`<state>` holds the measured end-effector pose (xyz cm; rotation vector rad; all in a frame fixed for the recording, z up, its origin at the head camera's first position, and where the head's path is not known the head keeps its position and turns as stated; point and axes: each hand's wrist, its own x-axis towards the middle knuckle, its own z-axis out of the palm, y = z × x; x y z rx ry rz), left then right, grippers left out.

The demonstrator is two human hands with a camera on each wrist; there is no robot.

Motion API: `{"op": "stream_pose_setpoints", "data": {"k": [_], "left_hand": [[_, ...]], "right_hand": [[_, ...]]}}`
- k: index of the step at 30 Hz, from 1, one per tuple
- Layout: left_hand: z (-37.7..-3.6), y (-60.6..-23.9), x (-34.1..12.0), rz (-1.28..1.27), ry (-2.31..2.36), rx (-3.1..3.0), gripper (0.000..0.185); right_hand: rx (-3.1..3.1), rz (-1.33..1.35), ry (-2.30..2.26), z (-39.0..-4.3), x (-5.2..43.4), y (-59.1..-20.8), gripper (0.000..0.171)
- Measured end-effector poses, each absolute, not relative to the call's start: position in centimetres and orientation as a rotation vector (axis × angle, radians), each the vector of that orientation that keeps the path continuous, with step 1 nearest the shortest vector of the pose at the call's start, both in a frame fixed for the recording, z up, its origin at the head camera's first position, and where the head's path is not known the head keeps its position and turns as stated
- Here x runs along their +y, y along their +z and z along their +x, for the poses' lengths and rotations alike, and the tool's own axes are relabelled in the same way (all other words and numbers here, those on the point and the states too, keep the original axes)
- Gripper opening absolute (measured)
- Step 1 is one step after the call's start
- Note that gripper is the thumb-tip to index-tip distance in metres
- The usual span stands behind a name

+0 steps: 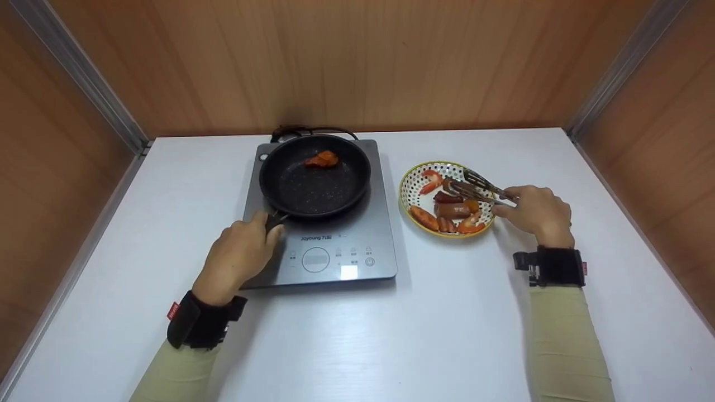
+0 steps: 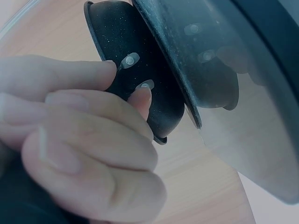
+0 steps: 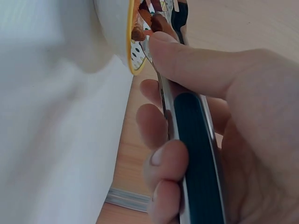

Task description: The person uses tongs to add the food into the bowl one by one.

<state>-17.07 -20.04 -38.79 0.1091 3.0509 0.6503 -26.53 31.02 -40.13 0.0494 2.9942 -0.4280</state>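
I'm seeing the left hand [image 1: 240, 251] gripping the handle [image 1: 274, 221] of the pan [image 1: 315, 192] on the cooker [image 1: 357, 240], the right hand [image 1: 537, 212] holding tongs [image 3: 198, 154] over the sausage [image 1: 453, 210] in the bowl [image 1: 410, 190]. Uneven squeezing could be dropping food; tugging could be sliding the pan.

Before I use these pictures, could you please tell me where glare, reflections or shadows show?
Head view: a bright glare square on the cooktop; left wrist view: the pan mirrored in the cooktop's glossy surface; right wrist view: soft shadows on the table beside the plate.
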Motion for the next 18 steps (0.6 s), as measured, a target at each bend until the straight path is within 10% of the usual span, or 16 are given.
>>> {"op": "stream_pose_setpoints", "data": {"k": [18], "left_hand": [[-17.0, -38.8, -20.0, 0.117, 0.653, 3.052, 0.032]], "right_hand": [[2.993, 0.073, -0.442, -26.7, 30.3, -40.5, 0.068]]}}
